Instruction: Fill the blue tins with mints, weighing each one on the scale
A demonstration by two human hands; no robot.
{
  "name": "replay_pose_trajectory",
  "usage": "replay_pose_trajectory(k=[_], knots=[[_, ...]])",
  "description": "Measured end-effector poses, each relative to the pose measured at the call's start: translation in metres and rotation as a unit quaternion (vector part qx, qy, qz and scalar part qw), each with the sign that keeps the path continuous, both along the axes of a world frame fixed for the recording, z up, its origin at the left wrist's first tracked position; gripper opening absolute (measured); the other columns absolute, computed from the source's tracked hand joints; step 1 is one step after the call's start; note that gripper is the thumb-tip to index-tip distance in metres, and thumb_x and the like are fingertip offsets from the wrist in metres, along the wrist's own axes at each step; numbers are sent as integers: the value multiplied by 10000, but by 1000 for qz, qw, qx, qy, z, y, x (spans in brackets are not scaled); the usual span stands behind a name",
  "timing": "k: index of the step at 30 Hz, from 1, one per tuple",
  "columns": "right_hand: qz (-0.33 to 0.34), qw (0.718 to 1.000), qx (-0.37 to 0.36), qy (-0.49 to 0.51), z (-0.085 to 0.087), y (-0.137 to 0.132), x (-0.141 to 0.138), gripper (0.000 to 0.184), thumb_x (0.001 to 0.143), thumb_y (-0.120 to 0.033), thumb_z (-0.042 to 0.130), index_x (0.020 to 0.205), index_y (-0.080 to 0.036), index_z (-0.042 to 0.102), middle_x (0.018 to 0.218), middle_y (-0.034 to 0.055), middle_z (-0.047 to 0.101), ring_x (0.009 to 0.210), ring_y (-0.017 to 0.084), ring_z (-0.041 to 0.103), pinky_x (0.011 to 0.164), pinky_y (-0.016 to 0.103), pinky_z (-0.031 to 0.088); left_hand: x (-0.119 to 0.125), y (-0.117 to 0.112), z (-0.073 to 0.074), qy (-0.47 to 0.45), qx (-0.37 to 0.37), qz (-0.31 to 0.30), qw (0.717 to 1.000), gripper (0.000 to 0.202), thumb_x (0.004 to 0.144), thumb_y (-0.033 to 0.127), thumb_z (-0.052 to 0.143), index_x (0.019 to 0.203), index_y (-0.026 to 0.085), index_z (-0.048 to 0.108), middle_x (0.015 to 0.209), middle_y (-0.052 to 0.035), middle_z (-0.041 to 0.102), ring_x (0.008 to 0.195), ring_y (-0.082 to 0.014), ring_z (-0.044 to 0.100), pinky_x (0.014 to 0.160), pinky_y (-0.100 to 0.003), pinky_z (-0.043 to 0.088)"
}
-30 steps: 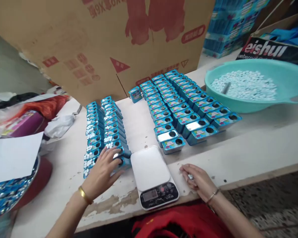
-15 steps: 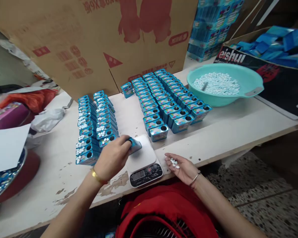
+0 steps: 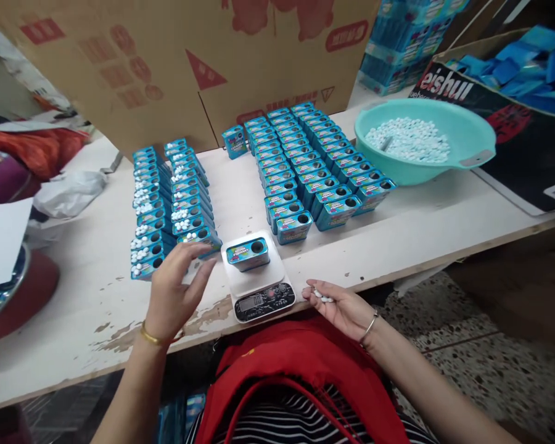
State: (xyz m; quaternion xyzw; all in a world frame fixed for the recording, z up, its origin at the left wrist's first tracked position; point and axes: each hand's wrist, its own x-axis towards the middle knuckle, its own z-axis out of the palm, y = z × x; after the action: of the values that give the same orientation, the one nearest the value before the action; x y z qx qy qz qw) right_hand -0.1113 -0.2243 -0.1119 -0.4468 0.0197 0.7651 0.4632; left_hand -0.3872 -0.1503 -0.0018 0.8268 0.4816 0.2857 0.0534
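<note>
"Fingers (image 3: 185, 251) of the left hand (image 3: 172, 291) are spread and hold nothing, near the front of the left group (image 3: 195, 209) of tins; whether they touch one, I can't tell."

"And the right hand (image 3: 346, 308)?"

"Half curled, palm up, with white pellets (image 3: 322, 296) in it. A blue tin (image 3: 248, 251) stands upright on the scale (image 3: 240, 285), clear of both hands, its round hole open on top."

"How far along is it, would you say?"

"Partway, I'd judge. Most lids in the left group carry pellets; the tin on the scale has none on its lid, nor do those I can make out in the right group (image 3: 305, 166)."

"Much room?"

"Tight at the scale: tins stand just beside its left side and far right corner, and the front edge of the tabletop (image 3: 333, 262) is near. The right hand is at that edge. Bare surface runs between the groups and right of the scale, below the green basin (image 3: 467, 154)."
</note>
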Motion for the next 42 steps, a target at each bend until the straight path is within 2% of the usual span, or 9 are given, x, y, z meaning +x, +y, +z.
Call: replay_pose_trajectory(k=[6,12,16,22,27,30,35,39,42], knots=[[78,995,37,-49,17,4,-4,98,738,-88,657,831,-117,644,703,51,648,632,85,613,546,141,502,-33,-38,-57,-56,-88,94,990,141,871,303,528,919,182,581,885,-33,631,775,-131,587,726,-269,485],[199,948,177,-174,62,43,-12,159,739,-220,681,848,-127,612,567,-16,584,429,35,445,380,141,303,-37,-52,-100,-54,-130,104,985,173,890,328,472,905,186,570,863,-41,623,800,-152,592,734,-290,485],[295,850,293,-323,90,80,-28,51,789,-181,592,826,-150,610,460,-59,500,408,54,416,405,169,280,-37,-54,-118,-65,-138,112,982,163,901,319,450,904,194,554,863,-43,609,817,-162,581,755,-304,479],[348,625,435,-547,108,125,-55,132,688,-48,640,632,-168,642,577,-23,556,577,94,491,570,223,358,-38,-56,-139,-98,-104,124,982,121,898,290,462,933,196,529,899,-53,584,867,-172,560,798,-331,465],[473,448,403,-643,121,134,-68,102,734,-112,649,803,-171,695,770,35,632,757,143,546,668,243,376,-41,-57,-146,-107,-87,121,983,121,883,282,484,928,186,541,897,-44,584,858,-160,557,794,-302,460],[516,372,391,-665,127,134,-74,185,765,-145,626,937,-167,691,842,60,648,803,160,558,681,245,373,-42,-56,-147,-114,-89,119,982,121,880,277,487,928,183,547,897,-44,587,860,-158,558,797,-295,458],[543,317,396,-670,132,132,-81,250,762,-102,587,998,-132,666,910,98,652,865,185,561,719,252,374,-42,-55,-147,-123,-93,117,981,112,883,269,484,921,182,545,888,-44,586,854,-157,555,787,-291,455],[554,305,398,-664,133,130,-86,255,778,-82,543,1003,-128,654,1003,125,628,899,192,554,740,258,381,-42,-55,-146,-123,-96,117,981,108,885,262,486,919,179,547,885,-42,584,852,-152,550,788,-288,450],[551,314,411,-655,131,129,-88,292,770,-64,528,1031,-135,639,1025,123,610,893,185,545,736,257,389,-42,-56,-146,-127,-100,115,980,108,888,263,485,915,179,547,880,-41,581,850,-151,549,790,-287,448]])
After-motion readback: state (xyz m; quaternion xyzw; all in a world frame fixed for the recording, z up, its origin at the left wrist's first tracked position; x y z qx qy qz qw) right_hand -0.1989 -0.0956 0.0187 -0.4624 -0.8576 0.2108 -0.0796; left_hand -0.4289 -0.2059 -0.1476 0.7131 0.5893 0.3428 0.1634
